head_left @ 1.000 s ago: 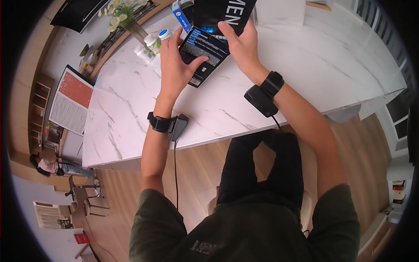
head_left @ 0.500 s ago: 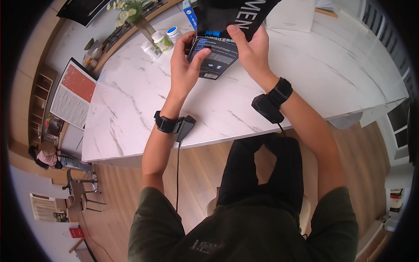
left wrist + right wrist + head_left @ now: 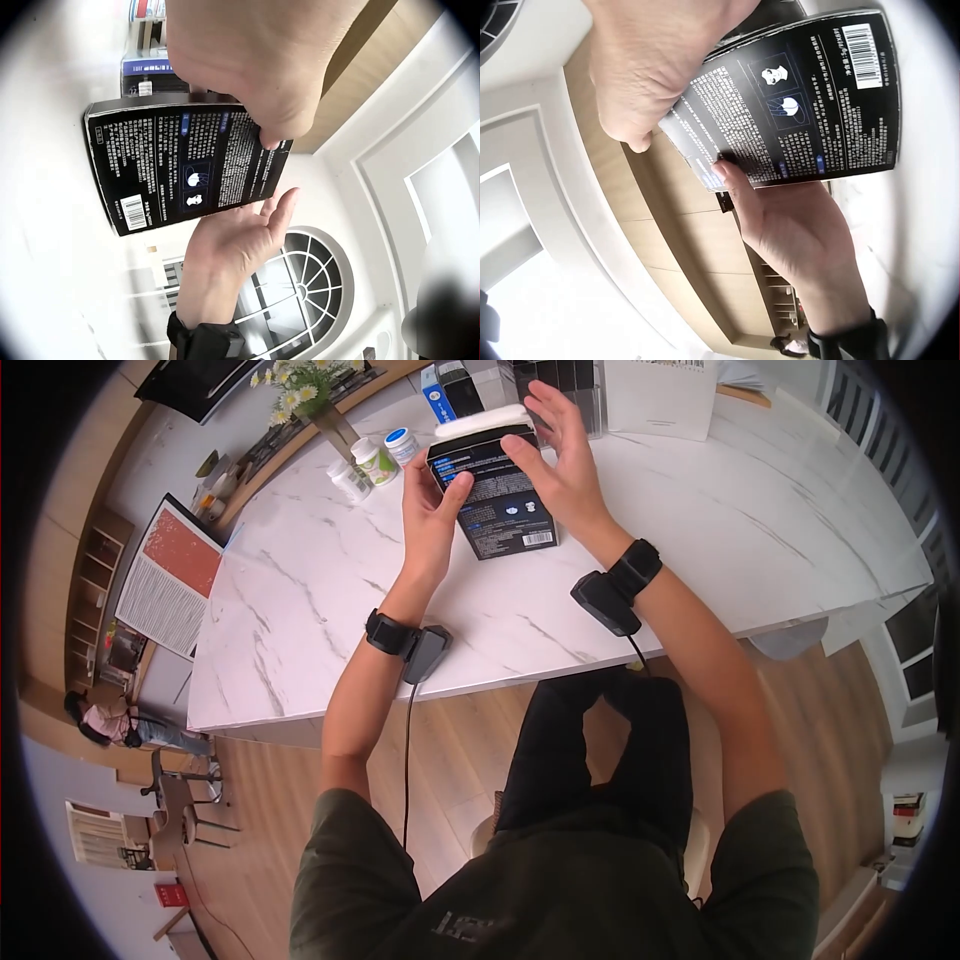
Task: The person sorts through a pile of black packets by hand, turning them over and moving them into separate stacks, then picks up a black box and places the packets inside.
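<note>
Above the marble-patterned tabletop (image 3: pixel 480 605), a glossy black box (image 3: pixel 502 500) tilts before me, a white strip (image 3: pixel 481 420) along its top. My left hand (image 3: pixel 430 520) clamps its left side; my right hand (image 3: pixel 572 475) is spread, thumb on its upper edge. Tabletop reaches from box to near rim — three bottles (image 3: pixel 374 461) stand just beyond my left hand. I cannot tell whether the box's base touches down.
</note>
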Motion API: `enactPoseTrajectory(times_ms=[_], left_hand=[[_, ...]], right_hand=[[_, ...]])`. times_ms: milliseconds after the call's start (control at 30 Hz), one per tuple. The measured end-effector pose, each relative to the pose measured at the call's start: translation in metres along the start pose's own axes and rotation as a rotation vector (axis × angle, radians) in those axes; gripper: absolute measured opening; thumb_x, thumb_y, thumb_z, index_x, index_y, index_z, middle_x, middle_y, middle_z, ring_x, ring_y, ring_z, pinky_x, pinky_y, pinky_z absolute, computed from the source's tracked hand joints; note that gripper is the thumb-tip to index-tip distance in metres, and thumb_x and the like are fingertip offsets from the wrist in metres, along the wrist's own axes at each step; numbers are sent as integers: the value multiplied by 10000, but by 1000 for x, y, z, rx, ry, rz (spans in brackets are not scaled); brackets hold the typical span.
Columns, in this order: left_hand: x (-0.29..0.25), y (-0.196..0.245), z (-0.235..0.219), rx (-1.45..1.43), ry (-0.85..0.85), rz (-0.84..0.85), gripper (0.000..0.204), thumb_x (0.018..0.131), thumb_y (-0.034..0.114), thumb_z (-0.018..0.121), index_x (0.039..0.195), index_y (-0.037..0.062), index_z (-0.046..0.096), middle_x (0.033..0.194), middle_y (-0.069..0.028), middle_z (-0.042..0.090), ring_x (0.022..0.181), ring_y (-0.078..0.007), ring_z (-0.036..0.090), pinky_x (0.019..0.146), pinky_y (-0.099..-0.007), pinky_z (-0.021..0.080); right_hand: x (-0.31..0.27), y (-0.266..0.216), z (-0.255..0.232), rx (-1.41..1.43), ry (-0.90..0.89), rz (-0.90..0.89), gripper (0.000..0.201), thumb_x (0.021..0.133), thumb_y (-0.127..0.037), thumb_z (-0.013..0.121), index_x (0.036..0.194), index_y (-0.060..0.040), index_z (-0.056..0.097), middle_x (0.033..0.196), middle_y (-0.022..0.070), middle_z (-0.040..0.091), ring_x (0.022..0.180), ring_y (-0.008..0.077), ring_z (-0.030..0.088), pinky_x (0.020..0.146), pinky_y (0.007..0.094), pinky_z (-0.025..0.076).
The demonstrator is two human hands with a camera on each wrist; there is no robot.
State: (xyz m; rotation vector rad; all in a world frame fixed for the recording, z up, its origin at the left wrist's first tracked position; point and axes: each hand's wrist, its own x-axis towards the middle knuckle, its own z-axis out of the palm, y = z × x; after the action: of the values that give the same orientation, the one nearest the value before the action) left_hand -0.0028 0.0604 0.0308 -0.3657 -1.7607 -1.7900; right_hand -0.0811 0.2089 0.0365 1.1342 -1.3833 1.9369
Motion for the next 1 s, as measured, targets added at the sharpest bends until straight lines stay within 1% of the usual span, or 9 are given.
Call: enactPoseTrajectory(times_ms=[33, 133, 233, 267, 500, 700, 800, 900, 1000], left_hand=[[0, 0, 0, -6, 3, 19, 514, 895, 113, 611, 1322, 20, 342, 1153, -60, 508, 1105, -132, 484, 957, -287, 401], [0, 4, 0, -9, 0, 69, 549, 898, 99, 596, 1367, 35, 317, 1149, -66, 511, 1099, -130, 485, 949, -282, 401], [-2, 8, -7, 40, -34, 115, 567, 906, 93, 578, 1399, 59, 300, 1173, -81, 516, 1095, -133, 488, 942, -279, 398], [-2, 11, -5, 52, -41, 133, 567, 912, 93, 570, 1408, 73, 297, 1189, -87, 519, 1102, -137, 489, 946, -284, 397], [-3, 12, -3, 105, -83, 175, 537, 924, 99, 555, 1402, 91, 312, 1211, -85, 522, 1095, -141, 497, 942, -288, 403], [0, 7, -4, 139, -83, 255, 296, 923, 96, 552, 1211, 38, 513, 1193, -82, 537, 1059, -128, 489, 908, -255, 390], [-1, 9, -6, 141, -59, 152, 209, 916, 95, 566, 1115, 30, 570, 1175, -66, 547, 1057, -122, 488, 906, -249, 389], [-1, 7, -7, 179, -97, 104, 375, 921, 90, 557, 1282, 57, 462, 1212, -73, 516, 1066, -126, 492, 917, -263, 409], [-2, 4, 4, 96, -85, 149, 538, 915, 75, 559, 1397, 71, 319, 1250, -91, 486, 1099, -146, 489, 943, -290, 413]], right_hand=[[-2, 1, 0, 2, 5, 27, 685, 822, -323, 696, 1323, -1, 357, 1330, 188, 417, 1243, 287, 422, 1006, 408, 360], [-5, 11, 3, -1, 34, 90, 636, 863, -304, 656, 1328, 6, 353, 1236, 163, 515, 1137, 221, 507, 932, 338, 417], [-4, 1, 2, 298, -76, 259, 564, 903, -253, 614, 1333, 3, 353, 1078, 114, 618, 951, 127, 567, 791, 243, 451], [-3, 1, 3, 277, -58, 224, 459, 924, -192, 581, 1313, -25, 403, 950, 69, 658, 806, 62, 551, 670, 189, 427], [1, -1, 3, 156, -51, 39, 172, 909, -130, 568, 1051, -51, 624, 963, 40, 633, 801, 72, 545, 667, 208, 424], [1, -2, -3, -7, -112, -66, 113, 860, -83, 580, 930, -30, 651, 1092, 89, 605, 900, 153, 580, 741, 258, 453], [-1, -2, -2, -94, -148, -96, 121, 847, -101, 597, 928, -29, 651, 1107, 103, 602, 964, 211, 588, 807, 295, 458], [-1, -1, -5, -162, -159, -148, 177, 837, -115, 610, 994, -39, 638, 1140, 118, 586, 1022, 252, 577, 869, 321, 447], [0, 1, -5, -240, -139, -208, 303, 829, -122, 621, 1121, -48, 588, 1179, 136, 562, 1059, 269, 565, 903, 336, 436]])
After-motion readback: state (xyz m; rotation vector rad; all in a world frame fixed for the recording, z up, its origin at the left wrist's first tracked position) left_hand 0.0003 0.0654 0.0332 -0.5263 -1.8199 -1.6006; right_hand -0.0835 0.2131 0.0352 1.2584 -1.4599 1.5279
